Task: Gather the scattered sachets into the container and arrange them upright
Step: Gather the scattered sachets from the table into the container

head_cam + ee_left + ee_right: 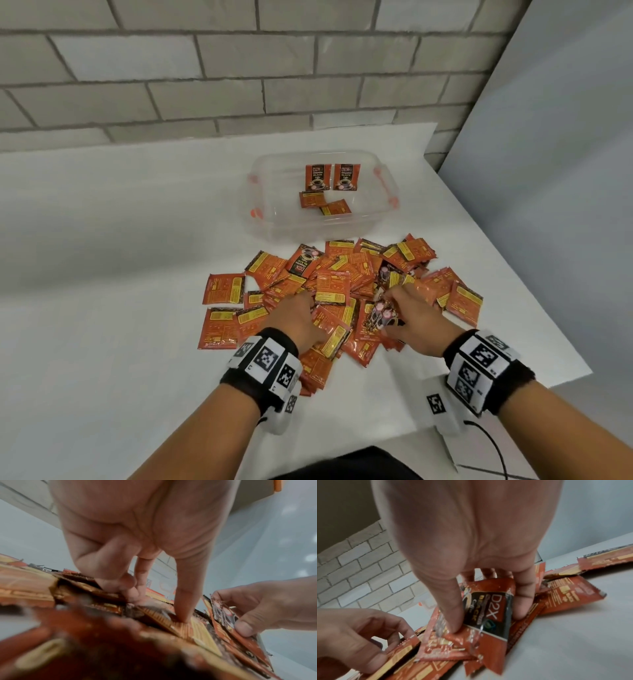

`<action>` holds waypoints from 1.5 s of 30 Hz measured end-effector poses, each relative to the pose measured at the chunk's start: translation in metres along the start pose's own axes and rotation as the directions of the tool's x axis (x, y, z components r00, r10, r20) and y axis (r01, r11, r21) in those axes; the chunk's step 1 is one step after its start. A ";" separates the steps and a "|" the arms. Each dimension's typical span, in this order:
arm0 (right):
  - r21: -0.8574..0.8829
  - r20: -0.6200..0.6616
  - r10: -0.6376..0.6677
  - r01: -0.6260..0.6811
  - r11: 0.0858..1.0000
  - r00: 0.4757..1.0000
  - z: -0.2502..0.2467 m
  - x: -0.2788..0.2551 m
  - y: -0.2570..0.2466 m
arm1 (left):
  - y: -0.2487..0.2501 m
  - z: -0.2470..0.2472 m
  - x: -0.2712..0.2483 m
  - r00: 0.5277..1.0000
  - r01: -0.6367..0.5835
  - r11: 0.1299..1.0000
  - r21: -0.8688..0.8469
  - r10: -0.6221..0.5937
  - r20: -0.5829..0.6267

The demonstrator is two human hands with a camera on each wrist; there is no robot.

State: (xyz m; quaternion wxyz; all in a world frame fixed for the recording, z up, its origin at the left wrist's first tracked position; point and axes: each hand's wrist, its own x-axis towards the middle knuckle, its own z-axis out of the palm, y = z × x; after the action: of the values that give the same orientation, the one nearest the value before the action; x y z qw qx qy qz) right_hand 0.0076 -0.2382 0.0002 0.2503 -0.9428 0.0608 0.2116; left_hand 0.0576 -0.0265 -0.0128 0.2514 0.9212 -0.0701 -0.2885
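Note:
A heap of orange-red sachets (334, 286) lies mid-table, in front of a clear container (262, 205) with orange clips. Inside it, two sachets (318, 177) stand against the far wall and two more (312, 199) lie flat. My left hand (308, 305) is down in the heap; its thumb (181, 619) presses on a sachet while its curled fingers (120, 586) grip others beneath. My right hand (397, 310) pinches a small bunch of sachets (489, 615) between thumb and fingers, a black "D2X" face toward the palm.
The white table (120, 240) ends in an edge (520, 274) running diagonally on the right, close to the heap. A brick wall (239, 85) stands just behind the container. A grey panel (565, 154) closes off the right side.

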 end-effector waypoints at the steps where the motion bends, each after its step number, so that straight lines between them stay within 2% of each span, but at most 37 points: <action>1: 0.030 -0.024 0.012 -0.011 0.999 1.000 0.000 -0.001 0.001 | 0.001 0.001 0.000 1.000 -0.001 1.000 0.002 0.001 -0.003; 6: 0.257 -0.087 0.061 -0.037 0.966 0.994 -0.007 -0.007 0.011 | 0.003 0.003 0.004 1.000 0.007 1.000 0.023 -0.008 0.016; 11: 0.521 -0.164 0.195 -0.083 0.849 0.967 -0.021 -0.008 0.037 | 0.003 0.002 0.005 0.999 0.038 0.999 0.028 -0.039 0.020; 16: 0.602 -0.121 0.320 -0.187 0.776 0.940 -0.013 0.001 0.073 | 0.004 -0.001 0.010 0.998 0.055 0.998 -0.025 -0.056 -0.028; 19: 0.675 -0.074 0.404 -0.252 0.693 0.912 -0.011 0.001 0.077 | 0.002 -0.008 0.013 0.996 0.044 0.995 -0.088 -0.050 -0.074; 22: 0.682 -0.069 0.435 -0.276 0.678 0.898 -0.007 0.002 0.078 | 0.001 -0.014 0.018 0.995 0.051 0.985 -0.162 -0.064 -0.078; 26: 0.626 -0.072 0.425 -0.291 0.724 0.902 -0.006 0.004 0.074 | 0.000 -0.018 0.020 0.996 0.041 0.978 -0.206 -0.055 -0.064; 33: 0.558 -0.086 0.407 -0.295 0.775 0.909 -0.001 0.006 0.078 | 0.003 -0.021 0.018 0.998 -0.054 0.984 -0.170 0.048 -0.040; 38: 0.595 -0.111 0.393 -0.255 0.762 0.913 0.001 0.006 0.080 | 0.019 -0.042 0.021 0.990 -0.140 0.967 -0.213 0.130 -0.061; 42: 0.588 -0.101 0.404 -0.274 0.761 0.909 -0.001 0.005 0.080 | 0.039 -0.049 0.036 0.990 -0.136 0.965 -0.225 0.138 -0.006; 45: 0.567 -0.119 0.384 -0.255 0.784 0.916 0.001 0.006 0.079 | 0.051 -0.049 0.050 0.993 -0.121 0.976 -0.182 0.118 -0.027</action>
State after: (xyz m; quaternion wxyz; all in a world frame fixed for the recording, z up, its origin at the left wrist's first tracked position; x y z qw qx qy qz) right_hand -0.0046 -0.3067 -0.0383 0.4570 -0.8272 0.3059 0.1157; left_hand 0.1273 -0.0636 0.0233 0.3524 0.8906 -0.0963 -0.2709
